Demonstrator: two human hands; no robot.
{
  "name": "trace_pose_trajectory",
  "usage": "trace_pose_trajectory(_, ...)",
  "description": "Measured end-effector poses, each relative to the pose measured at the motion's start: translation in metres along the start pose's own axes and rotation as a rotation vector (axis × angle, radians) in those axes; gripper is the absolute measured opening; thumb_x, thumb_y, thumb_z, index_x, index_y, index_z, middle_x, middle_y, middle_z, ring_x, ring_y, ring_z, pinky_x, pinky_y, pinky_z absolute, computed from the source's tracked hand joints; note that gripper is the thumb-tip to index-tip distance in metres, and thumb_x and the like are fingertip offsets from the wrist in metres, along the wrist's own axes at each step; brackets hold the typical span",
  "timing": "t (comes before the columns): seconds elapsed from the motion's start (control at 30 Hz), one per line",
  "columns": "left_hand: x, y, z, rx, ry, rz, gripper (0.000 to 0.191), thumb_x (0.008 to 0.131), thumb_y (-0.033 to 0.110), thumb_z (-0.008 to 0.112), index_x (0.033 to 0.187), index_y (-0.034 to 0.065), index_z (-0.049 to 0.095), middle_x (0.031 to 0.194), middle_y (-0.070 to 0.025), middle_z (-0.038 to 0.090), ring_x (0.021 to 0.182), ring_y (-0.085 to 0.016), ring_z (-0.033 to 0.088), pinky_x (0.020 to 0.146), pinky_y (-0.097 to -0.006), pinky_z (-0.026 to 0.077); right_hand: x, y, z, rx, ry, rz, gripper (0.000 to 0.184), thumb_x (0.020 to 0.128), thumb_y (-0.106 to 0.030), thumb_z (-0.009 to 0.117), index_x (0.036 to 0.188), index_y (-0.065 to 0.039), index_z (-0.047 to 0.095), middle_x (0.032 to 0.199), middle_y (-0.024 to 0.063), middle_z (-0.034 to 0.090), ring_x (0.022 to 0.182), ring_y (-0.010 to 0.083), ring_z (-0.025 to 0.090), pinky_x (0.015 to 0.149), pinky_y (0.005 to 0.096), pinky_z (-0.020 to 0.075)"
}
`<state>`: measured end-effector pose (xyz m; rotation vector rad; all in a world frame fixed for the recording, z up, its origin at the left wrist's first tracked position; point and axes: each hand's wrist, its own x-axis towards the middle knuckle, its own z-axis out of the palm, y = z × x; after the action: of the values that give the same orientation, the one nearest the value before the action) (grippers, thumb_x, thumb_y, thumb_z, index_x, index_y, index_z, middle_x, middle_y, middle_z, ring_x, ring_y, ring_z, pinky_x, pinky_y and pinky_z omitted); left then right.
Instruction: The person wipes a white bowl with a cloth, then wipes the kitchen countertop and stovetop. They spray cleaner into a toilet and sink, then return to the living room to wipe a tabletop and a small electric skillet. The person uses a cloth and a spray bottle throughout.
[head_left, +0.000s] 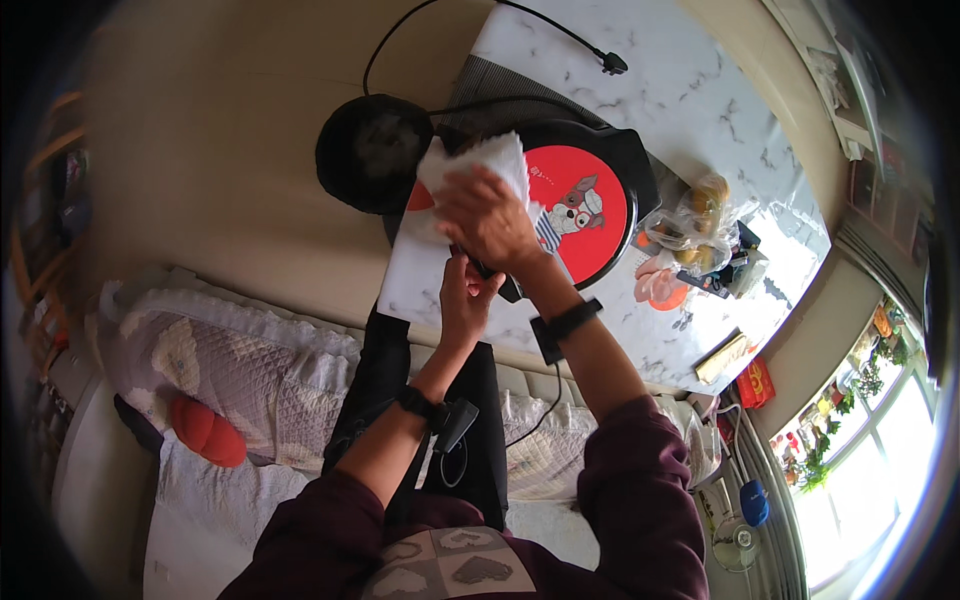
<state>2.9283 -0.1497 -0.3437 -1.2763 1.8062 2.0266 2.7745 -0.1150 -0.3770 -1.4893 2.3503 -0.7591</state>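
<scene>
My right hand (487, 221) presses a white cloth (491, 161) onto the left part of a black electric appliance with a round red lid (592, 214), which bears a cartoon dog in a striped top. Below it, my left hand (472, 292) grips a dark part at the appliance's near edge, perhaps a handle; the fingers partly hide it. The cloth covers much of the appliance's left side. A black power cord (517, 99) runs behind the appliance and loops round to a plug (613, 63) on the marble-patterned table (660, 75).
A round black fluffy stool or basket (375, 154) stands left of the table. To the right lie fruit in a clear plastic bag (697, 225), small items and a wooden-looking block (721, 358). Behind my legs is a sofa with a quilted cover (240, 375) and a red cushion (206, 431).
</scene>
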Motion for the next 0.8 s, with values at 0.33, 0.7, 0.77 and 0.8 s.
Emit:
trace_pose_trajectory(0.33,0.007,0.007,-0.015,-0.343,-0.108,-0.122,0.035,0.081,0.0,0.069,0.111,-0.001,0.053,0.096,-0.0033,0.059,0.09,-0.011,0.058,0.083,-0.0267,0.048,-0.133,-0.024,-0.068,0.354,-0.042,0.576,0.031,0.088,-0.006,0.055,0.119,-0.004,0.055,0.117,0.0122,0.061,0.107,0.0294,0.059,0.089,0.0386,0.0485)
trace_pose_trajectory(0.7,0.005,0.017,-0.022,-0.779,0.048,-0.331,0.042,0.1,0.02,0.04,0.139,0.006,0.036,0.133,-0.0085,0.047,0.123,-0.018,0.047,0.103,-0.0332,0.039,-0.019,-0.084,-0.017,0.117,0.109,0.652,0.04,0.08,-0.031,0.069,0.108,-0.01,0.05,0.099,0.0104,0.052,0.084,0.0299,0.061,0.06,0.0394,0.0525)
trace_pose_trajectory(0.77,0.008,0.019,-0.024,-0.832,0.05,-0.368,0.045,0.102,0.028,0.039,0.141,0.0054,0.036,0.136,-0.0092,0.046,0.125,-0.02,0.046,0.104,-0.0338,0.039,-0.027,-0.078,-0.012,0.085,0.061,0.574,0.038,0.082,-0.031,0.068,0.107,-0.009,0.05,0.096,0.0097,0.053,0.08,0.029,0.062,0.057,0.0388,0.052)
trace_pose_trajectory(0.8,0.01,0.021,-0.024,-0.833,0.037,-0.357,0.047,0.102,0.033,0.039,0.14,0.0053,0.037,0.134,-0.0093,0.048,0.123,-0.02,0.048,0.103,-0.0344,0.04,-0.029,-0.075,-0.01,0.051,0.071,0.559,0.037,0.083,-0.031,0.067,0.107,-0.009,0.051,0.095,0.0093,0.054,0.078,0.0285,0.063,0.055,0.0385,0.0518)
